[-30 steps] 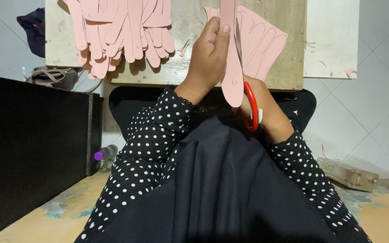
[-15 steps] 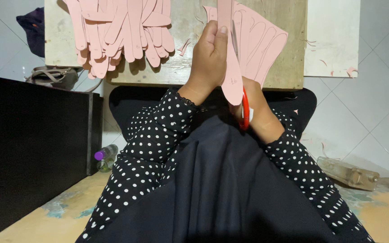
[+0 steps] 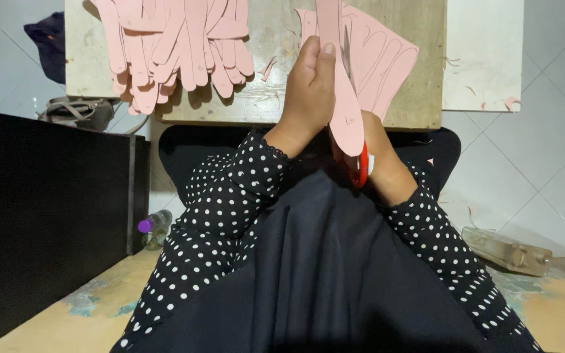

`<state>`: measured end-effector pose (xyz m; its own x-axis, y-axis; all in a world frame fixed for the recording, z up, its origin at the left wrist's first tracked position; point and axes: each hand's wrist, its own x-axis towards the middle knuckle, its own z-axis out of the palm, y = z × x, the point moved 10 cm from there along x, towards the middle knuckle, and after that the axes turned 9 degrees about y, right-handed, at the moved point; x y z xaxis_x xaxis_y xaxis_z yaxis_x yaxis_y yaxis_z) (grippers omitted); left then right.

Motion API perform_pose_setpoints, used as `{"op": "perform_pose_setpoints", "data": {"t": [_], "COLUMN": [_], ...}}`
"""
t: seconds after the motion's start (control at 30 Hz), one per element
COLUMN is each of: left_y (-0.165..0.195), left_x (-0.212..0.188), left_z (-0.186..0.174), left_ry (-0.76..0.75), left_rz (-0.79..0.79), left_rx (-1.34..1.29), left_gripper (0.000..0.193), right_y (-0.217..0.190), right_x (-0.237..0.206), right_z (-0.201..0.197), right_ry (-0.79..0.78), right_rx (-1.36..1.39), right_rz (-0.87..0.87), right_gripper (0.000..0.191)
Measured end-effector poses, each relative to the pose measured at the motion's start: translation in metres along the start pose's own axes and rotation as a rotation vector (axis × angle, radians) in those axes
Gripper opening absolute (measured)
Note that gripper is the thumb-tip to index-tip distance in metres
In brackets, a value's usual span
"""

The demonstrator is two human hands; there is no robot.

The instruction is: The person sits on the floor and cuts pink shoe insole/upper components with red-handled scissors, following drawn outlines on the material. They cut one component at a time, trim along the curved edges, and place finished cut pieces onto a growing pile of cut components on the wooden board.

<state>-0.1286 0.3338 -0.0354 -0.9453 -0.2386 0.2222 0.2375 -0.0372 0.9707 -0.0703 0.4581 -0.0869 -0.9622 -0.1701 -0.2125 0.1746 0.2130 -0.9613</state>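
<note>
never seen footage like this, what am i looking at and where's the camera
The camera sits on a person's head and looks down past dotted black sleeves at their own bare hands. The left hand pinches a long pink paper strip with a rounded end. The right hand is mostly hidden behind it and grips red-handled scissors. In front lies a worn wooden board carrying a heap of cut pink strips and a pink sheet marked with outlines. A clear plastic bottle lies on the floor.
</note>
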Motion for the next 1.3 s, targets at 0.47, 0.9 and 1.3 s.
{"op": "perform_pose_setpoints", "data": {"t": [0.47,0.9,1.3], "left_y": [-0.01,0.024,0.015], "left_x": [0.005,-0.003,0.0], "left_z": [-0.002,-0.006,-0.004], "left_ry": [-0.036,0.023,0.034], "left_rz": [-0.038,0.124,0.079], "left_rx": [-0.015,0.019,0.005], "left_gripper": [0.027,0.028,0.028], "right_y": [0.009,-0.002,0.009], "right_x": [0.001,-0.002,-0.002], "right_z": [-0.005,-0.006,-0.007], "right_ry": [0.058,-0.048,0.049], "right_rx": [-0.029,-0.021,-0.07], "right_rz": [0.038,-0.09,-0.173], "right_gripper": [0.023,0.017,0.017]}}
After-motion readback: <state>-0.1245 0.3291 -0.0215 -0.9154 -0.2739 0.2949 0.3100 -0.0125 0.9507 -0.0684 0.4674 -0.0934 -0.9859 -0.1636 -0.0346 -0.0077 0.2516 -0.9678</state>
